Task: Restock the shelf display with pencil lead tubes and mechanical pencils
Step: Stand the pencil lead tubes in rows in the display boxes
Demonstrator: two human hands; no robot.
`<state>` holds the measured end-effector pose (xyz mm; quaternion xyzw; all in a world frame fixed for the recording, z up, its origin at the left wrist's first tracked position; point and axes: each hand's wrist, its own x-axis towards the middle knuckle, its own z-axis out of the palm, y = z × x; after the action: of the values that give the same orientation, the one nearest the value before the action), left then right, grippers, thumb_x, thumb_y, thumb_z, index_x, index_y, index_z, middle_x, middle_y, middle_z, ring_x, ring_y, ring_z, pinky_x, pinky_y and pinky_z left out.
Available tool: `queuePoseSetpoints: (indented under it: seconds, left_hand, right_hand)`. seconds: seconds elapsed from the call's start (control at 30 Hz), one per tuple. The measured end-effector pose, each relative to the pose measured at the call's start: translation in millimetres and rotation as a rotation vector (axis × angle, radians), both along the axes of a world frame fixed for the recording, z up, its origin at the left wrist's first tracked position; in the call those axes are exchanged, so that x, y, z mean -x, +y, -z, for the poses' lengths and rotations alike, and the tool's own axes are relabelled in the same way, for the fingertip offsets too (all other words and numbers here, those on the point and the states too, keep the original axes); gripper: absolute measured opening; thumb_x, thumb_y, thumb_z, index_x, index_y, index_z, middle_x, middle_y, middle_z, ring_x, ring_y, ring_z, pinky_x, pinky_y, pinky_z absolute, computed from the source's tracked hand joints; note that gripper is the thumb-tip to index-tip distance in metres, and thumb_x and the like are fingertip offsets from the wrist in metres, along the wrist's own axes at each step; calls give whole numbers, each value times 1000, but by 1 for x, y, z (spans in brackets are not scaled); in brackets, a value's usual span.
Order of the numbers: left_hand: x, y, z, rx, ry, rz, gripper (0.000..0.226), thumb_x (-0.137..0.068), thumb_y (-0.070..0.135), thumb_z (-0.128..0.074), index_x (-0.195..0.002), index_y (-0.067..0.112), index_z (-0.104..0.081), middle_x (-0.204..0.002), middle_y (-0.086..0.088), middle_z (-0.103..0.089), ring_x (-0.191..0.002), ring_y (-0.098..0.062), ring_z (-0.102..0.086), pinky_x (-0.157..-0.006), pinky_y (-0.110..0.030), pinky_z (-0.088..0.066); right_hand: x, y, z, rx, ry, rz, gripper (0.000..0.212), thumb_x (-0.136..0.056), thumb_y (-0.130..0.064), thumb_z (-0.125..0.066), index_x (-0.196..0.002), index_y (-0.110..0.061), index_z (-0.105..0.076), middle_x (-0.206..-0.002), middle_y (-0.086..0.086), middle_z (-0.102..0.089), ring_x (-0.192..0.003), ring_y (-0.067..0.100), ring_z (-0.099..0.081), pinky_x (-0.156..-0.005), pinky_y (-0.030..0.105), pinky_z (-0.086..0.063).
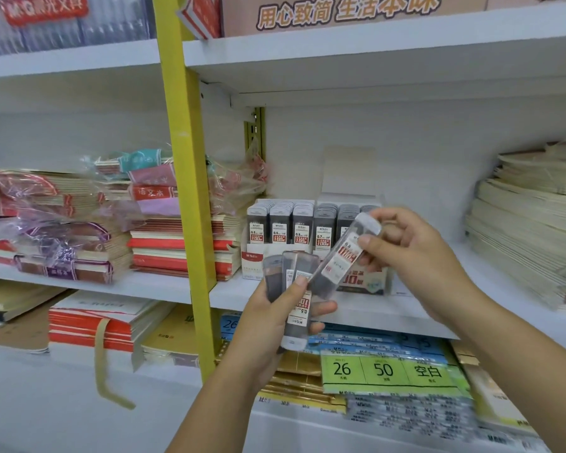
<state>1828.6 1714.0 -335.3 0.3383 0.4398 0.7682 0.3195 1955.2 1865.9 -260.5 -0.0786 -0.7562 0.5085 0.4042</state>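
My left hand [268, 325] grips a small bundle of grey pencil lead tubes [290, 279] with white and red labels, held upright below the middle shelf's front edge. My right hand [415, 253] pinches one more lead tube [343, 256], tilted, its clear cap pointing up and right. That tube hangs just in front of the white display box [258, 259] on the middle shelf. Rows of dark lead tubes [280, 223] stand upright in the box. No mechanical pencils are visible.
A yellow upright post [190, 191] stands left of the display box. Stacks of red and wrapped notebooks [177, 246] fill the shelf to the left, and cream notebooks [530, 230] pile up at the right. Loose-leaf paper packs [383, 371] lie on the shelf below.
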Motion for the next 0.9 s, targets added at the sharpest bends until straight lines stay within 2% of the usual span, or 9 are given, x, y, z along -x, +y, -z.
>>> queuePoseSetpoints:
  seconds: [0.13, 0.2, 0.33, 0.4, 0.5, 0.63, 0.77, 0.83, 0.9]
  left_hand:
    - [16, -10, 1, -8, 0, -186, 39, -88, 39, -66, -122, 22, -61, -102, -11, -78, -78, -22, -75, -58, -28, -57]
    - [26, -17, 1, 10, 57, -274, 25, -95, 39, -62, -117, 28, -64, -97, -6, -78, -64, -15, -64, -56, -28, -53]
    - [40, -25, 0, 43, 114, -331, 14, -97, 43, -58, -106, 37, -66, -90, 2, -74, -57, -10, -55, -57, -25, -52]
    - [44, -28, 0, 45, 117, -318, 16, -98, 41, -59, -109, 32, -66, -86, 4, -73, -58, -9, -56, -57, -25, -52]
    - [48, -29, 1, 52, 108, -301, 10, -96, 25, -60, -101, 26, -69, -75, 1, -68, -57, -11, -55, -58, -27, -51]
    - [51, -31, 0, 48, 100, -272, 18, -97, 15, -57, -105, 25, -70, -83, 4, -75, -64, -9, -65, -59, -24, -53]
    - [51, -34, 2, -13, 46, -192, 27, -97, 16, -63, -121, 25, -63, -110, 0, -77, -97, -20, -75, -70, -27, -60]
    - [52, -35, 3, -39, 18, -137, 35, -92, 19, -67, -127, 22, -60, -115, -3, -76, -104, -24, -74, -74, -30, -61]
    - [51, -37, 4, -47, 7, -94, 45, -86, 23, -70, -130, 20, -59, -118, -5, -75, -107, -26, -73, -77, -32, -61]
  right_hand:
    - [11, 1, -30, -163, 49, 90, 21, -90, -13, -65, -91, -31, -54, -88, -6, -75, -75, 11, -71, -65, 29, -55]
    - [26, -3, -45, -312, 22, 132, 21, -90, -16, -66, -92, -34, -54, -89, -7, -74, -80, 10, -71, -71, 32, -56]
    - [58, -12, -66, -670, -97, 270, 22, -91, -20, -63, -93, -38, -50, -85, -11, -69, -76, 1, -63, -65, 19, -52]
    - [72, -12, -69, -843, -236, 329, 17, -93, -22, -60, -100, -34, -49, -88, -10, -66, -76, 6, -62, -67, 31, -55]
    - [88, -7, -66, -898, -394, 335, 19, -93, -23, -60, -105, -29, -47, -93, -3, -66, -79, 12, -62, -71, 40, -55]
    - [102, 3, -57, -897, -440, 353, 25, -86, -30, -68, -106, -30, -52, -101, -6, -58, -98, 14, -53, -82, 35, -48]
    - [107, 7, -47, -1080, -491, 534, 27, -85, -40, -68, -110, -30, -64, -103, -7, -48, -106, 14, -35, -82, 28, -31]
    - [104, 5, -41, -1117, -408, 601, 28, -89, -39, -64, -115, -29, -66, -106, -6, -49, -107, 14, -35, -84, 28, -30]
    - [96, -7, -33, -1019, -284, 527, 27, -92, -36, -59, -117, -28, -67, -103, -9, -52, -104, 8, -38, -85, 26, -32]
